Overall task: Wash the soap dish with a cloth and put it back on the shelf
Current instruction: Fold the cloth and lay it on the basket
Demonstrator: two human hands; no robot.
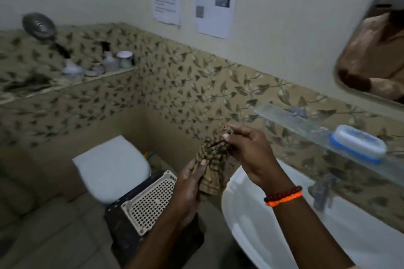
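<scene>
1. Soap dish [358,143]: white oval with a blue rim, resting on a clear glass shelf [306,129] fixed to the leaf-patterned wall. Untouched by either hand.
2. Long axis of the dish: along the shelf, slanting from upper left to lower right in view.
3. Direction from the grip: off to the right of both hands, about level with the right hand and well apart from it, over the far side of the white basin [247,214].
4. Cloth [213,155]: checked brown fabric, bunched into a rope between the two hands, left of the dish.
5. Right hand [244,150]: closed around the upper end of the cloth, thumb and fingers pinched together. Beaded and orange bands on the wrist. Nearer to the dish than the other hand.
6. Left hand [192,181]: clamped on the lower end of the cloth, below and left of the right hand, farthest from the dish.
7. Judged next reach: rightward along the shelf with the right hand, once one hand is free of the cloth.
8. Left of the hands and lower: white toilet lid [113,166] and a perforated plastic basket [150,201] on the floor.
</scene>
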